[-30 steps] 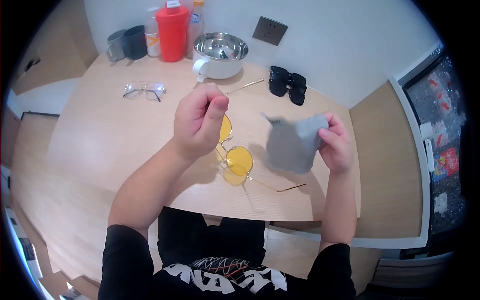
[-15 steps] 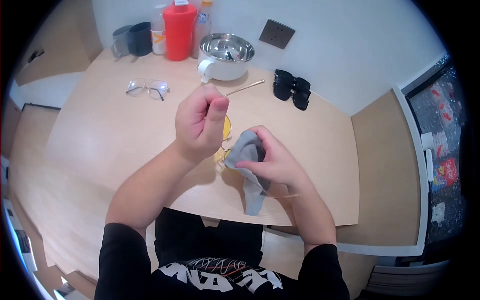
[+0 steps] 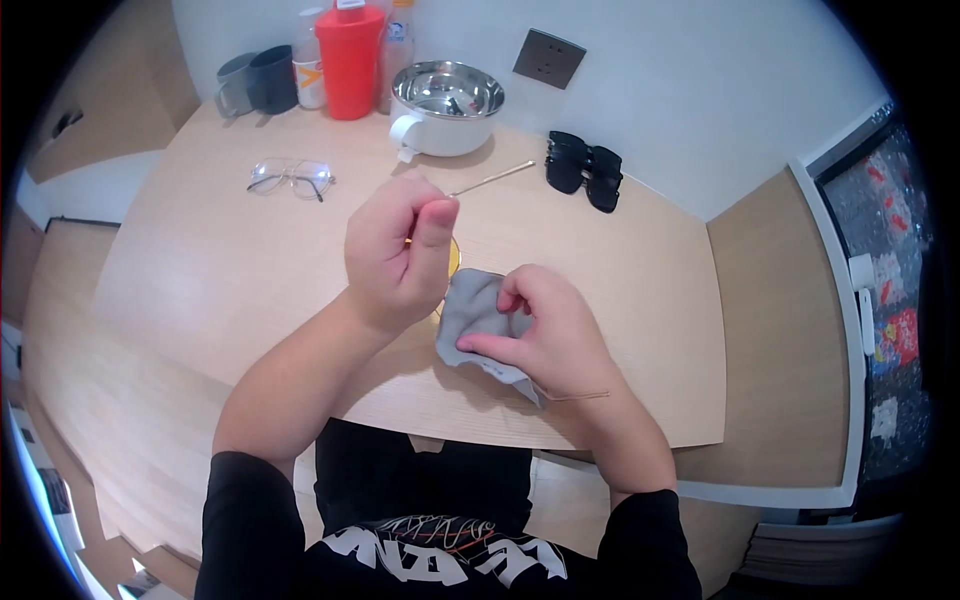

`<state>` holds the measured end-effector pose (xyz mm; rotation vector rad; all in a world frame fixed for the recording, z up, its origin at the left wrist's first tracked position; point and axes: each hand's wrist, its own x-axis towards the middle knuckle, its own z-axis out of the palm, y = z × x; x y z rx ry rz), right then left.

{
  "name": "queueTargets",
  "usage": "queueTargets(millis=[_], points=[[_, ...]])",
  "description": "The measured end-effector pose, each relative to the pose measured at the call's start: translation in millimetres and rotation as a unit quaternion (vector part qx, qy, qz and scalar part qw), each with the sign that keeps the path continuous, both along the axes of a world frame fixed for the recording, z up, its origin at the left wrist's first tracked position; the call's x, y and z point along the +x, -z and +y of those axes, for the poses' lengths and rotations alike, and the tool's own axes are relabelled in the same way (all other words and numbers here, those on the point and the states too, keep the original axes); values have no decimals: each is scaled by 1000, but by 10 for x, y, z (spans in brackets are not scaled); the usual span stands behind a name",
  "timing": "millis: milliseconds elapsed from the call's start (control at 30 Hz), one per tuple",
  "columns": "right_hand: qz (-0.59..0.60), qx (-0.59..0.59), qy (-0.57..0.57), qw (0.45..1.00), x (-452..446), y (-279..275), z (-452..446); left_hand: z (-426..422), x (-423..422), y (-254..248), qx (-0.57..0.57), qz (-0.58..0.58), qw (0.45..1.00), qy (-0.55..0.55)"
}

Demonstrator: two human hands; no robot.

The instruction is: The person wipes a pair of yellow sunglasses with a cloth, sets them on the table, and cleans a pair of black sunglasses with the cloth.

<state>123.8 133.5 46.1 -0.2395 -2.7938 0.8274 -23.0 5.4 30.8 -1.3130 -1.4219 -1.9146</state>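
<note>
Above the pale desk (image 3: 250,265), the yellow-lensed glasses (image 3: 455,258) are clamped in the left hand (image 3: 394,258) while, right now, the grey cloth (image 3: 468,302) is pinched by the right hand (image 3: 562,335), apparently around the hidden lens, where light pressure and a steady frame are called for.

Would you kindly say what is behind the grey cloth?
Yellow glasses extend behind the cloth; part of one lens shows beyond it, but the covered portion cannot be seen.

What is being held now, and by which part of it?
The left hand holds the yellow glasses near one temple's hinge; the right hand pinches the grey cloth over the other lens.
</note>
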Motion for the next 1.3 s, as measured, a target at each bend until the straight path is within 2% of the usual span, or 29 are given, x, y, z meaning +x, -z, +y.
queueTargets(millis=[67, 167, 367, 600, 667, 767, 867, 1000, 1067, 1167, 1267, 1300], points=[[-101, -227, 44, 968, -6, 5, -40, -31, 5, -13, -32, 36, 999, -6], [-40, -285, 27, 957, -9, 214, 4, -17, 31, -23, -26, 30, 999, -1], [-92, -511, -19, 855, -88, 289, -25, -20, 48, 2, -37, 43, 998, 2], [-66, -500, -67, 861, -108, 385, 53, -29, -26, 10, -15, 37, 999, -2], [-38, -500, -90, 861, -102, 484, 99, -33, -27, -17, -9, -4, 1000, -1], [-67, -586, -63, 805, -75, 376, 21, -23, -30, -19, 17, -55, 998, 12], [-100, -534, -137, 829, -67, 301, 7, -3, -56, 9, 27, -72, 997, 19], [-112, -545, -119, 822, -54, 252, 18, 11, -45, 32, 19, -48, 997, 54], [-110, -568, -101, 809, -69, 333, 7, 10, -41, 51, -8, -37, 998, 40], [-113, -558, -59, 820, -88, 385, 64, 12, -29, 33, -31, -28, 999, 18], [-90, -600, -53, 793, -82, 359, 67, 6, -43, 60, -35, -23, 999, 13], [-86, -587, -65, 802, -79, 382, 64, 14, -54, 68, -35, -20, 999, 15]])
